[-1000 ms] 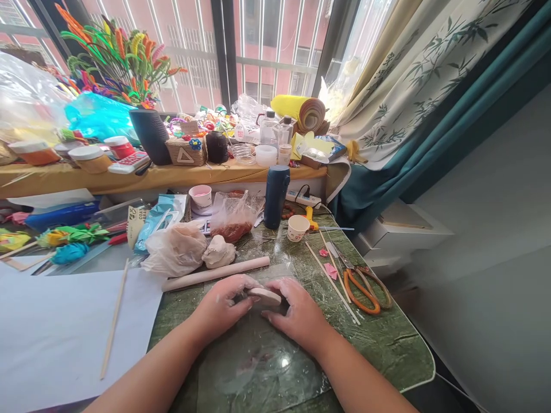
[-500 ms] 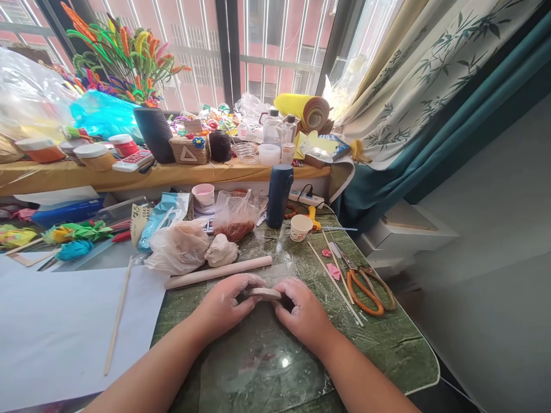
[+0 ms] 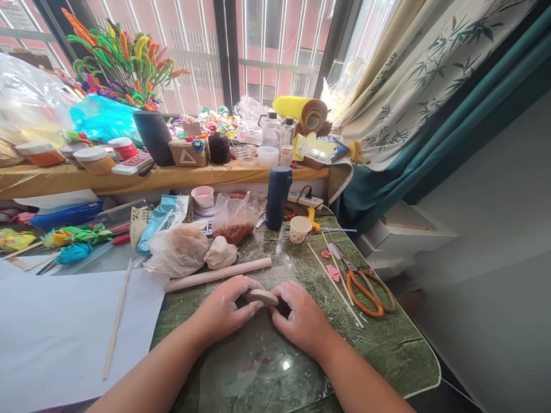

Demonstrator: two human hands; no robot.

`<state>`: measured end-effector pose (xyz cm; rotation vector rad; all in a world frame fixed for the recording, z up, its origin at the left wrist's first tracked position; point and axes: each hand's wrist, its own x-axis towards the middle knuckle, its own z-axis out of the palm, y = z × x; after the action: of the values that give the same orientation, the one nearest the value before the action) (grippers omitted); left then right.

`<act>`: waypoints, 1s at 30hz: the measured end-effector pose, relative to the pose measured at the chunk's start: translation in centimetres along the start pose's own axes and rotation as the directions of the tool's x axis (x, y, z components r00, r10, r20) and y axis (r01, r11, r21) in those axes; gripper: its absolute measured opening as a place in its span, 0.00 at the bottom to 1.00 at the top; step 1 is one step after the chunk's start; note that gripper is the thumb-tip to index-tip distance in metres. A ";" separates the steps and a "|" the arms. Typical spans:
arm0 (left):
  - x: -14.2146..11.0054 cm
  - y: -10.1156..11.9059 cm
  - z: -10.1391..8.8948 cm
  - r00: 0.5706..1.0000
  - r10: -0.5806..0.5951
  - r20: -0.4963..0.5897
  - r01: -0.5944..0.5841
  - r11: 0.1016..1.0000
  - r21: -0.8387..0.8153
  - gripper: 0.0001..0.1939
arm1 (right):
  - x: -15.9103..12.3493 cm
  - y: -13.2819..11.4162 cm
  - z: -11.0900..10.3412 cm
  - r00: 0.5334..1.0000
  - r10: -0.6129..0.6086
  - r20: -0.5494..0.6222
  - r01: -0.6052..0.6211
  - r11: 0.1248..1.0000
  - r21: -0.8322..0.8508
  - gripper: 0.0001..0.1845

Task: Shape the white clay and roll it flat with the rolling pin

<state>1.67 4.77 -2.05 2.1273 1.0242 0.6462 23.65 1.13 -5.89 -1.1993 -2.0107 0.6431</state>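
Between my two hands is a flat, rounded piece of pale clay (image 3: 263, 296), held just over a clear sheet (image 3: 258, 367) on the green table. My left hand (image 3: 228, 307) pinches its left side, thumb below and fingers above. On its right edge my right hand (image 3: 299, 312) is closed the same way. White residue coats the fingers of both hands. Behind them lies a pale rolling pin (image 3: 219, 275). A lump of white clay (image 3: 221, 253) sits beyond the pin, beside a crumpled plastic bag (image 3: 177, 249).
Scissors with orange handles (image 3: 365, 293), thin wooden sticks (image 3: 336, 284) and pink scraps lie to the right. A paper cup (image 3: 300, 229) and a dark blue bottle (image 3: 278, 198) stand further back. White paper (image 3: 64, 332) with a stick (image 3: 117, 321) covers the left side.
The clay piece has tilted, so more of its flat face shows, and has shifted slightly left. Both hands keep hold of it, with small finger movements.
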 end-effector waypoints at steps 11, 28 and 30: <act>0.0 0.0 0.1 1.000 0.005 -0.004 -0.005 0.999 0.053 0.08 | -0.2 -0.8 -0.7 0.997 0.017 -0.076 -0.010 0.996 0.088 0.12; 0.0 -0.5 0.6 1.000 -0.018 -0.024 0.017 1.000 -0.011 0.09 | 0.0 -0.2 -0.3 1.000 0.022 -0.013 -0.022 0.999 0.041 0.11; 0.0 -0.4 0.5 1.000 -0.022 0.004 0.022 0.999 0.029 0.09 | -0.1 -0.3 -0.4 1.000 0.001 -0.019 -0.001 1.000 0.029 0.09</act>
<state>1.86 4.78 -2.71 2.1382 1.0590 0.6202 23.81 0.96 -5.50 -1.1854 -1.9786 0.6567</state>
